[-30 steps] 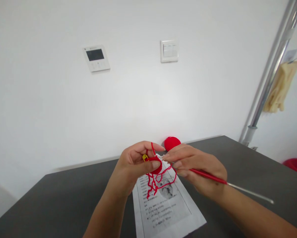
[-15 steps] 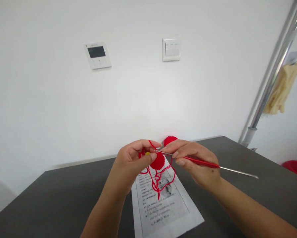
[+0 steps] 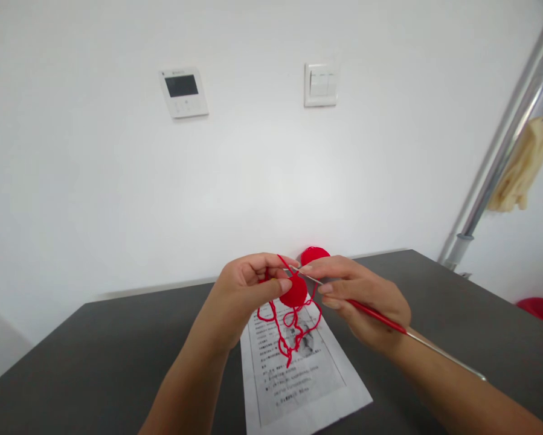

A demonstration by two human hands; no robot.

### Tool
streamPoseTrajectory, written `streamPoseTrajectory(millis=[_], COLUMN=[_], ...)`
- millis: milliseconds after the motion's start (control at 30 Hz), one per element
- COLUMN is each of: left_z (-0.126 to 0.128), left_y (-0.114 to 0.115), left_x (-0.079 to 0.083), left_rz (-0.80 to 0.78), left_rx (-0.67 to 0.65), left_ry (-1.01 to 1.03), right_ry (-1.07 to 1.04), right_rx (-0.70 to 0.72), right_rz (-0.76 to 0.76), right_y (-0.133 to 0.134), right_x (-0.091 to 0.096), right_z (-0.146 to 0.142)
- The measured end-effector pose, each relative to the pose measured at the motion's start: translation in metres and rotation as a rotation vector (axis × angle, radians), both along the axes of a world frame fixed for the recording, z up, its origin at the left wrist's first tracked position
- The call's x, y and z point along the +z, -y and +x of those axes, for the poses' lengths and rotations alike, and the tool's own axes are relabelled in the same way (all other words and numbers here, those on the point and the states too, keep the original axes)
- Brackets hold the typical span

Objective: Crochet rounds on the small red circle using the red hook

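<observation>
Between thumb and fingers, my left hand (image 3: 248, 287) pinches a small round piece of red crochet (image 3: 295, 292). A strand of red yarn (image 3: 284, 261) runs up over its index finger. My right hand (image 3: 366, 296) is closed like a pen grip around a crochet hook (image 3: 375, 314) with a red handle and metal ends. The hook's tip meets the upper edge of the crochet piece, by the left fingertips. Loose loops of red yarn (image 3: 278, 332) dangle below, over a printed sheet (image 3: 298, 386). Behind my right fingers, a red yarn ball (image 3: 315, 254) is partly hidden.
The dark table (image 3: 130, 350) stands against a white wall carrying a control panel (image 3: 183, 93) and a light switch (image 3: 321, 85). At right are a metal pole (image 3: 498, 145), hanging yellowish gloves (image 3: 525, 166) and a red object (image 3: 540, 309) beyond the table edge.
The hook has tilted more steeply, its rear end dropping and its tip rising. The crochet piece and both hands have shifted slightly right in view, and the camera view has moved a little.
</observation>
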State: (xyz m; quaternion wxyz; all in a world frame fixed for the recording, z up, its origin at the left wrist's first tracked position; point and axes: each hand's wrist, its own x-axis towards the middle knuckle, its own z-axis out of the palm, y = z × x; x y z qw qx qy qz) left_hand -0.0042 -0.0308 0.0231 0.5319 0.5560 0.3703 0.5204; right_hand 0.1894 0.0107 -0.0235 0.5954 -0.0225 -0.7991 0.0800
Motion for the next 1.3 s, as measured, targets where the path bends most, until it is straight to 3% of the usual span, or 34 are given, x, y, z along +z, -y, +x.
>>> streamPoseTrajectory(millis=[333, 700, 1100, 1300], left_z=[-0.005, -0.002, 0.001, 0.006], left_y=[0.004, 0.004, 0.008, 0.011], left_x=[0.004, 0.000, -0.002, -0.001], left_rz=[0.047, 0.102, 0.184, 0.326], left_rx=[0.114, 0.186, 0.287, 0.363], left_ry=[-0.234, -0.382, -0.483, -0.600], right_ry=[0.095, 0.336, 0.365, 0.347], right_rx=[0.239, 0.090, 0.018, -0.002], right_rz=[-0.253, 0.010, 0.069, 0.113], right_y=[-0.008, -0.007, -0.003, -0.005], right_x=[0.010, 0.025, 0.027, 0.021], right_z=[0.008, 0.020, 0.019, 0.013])
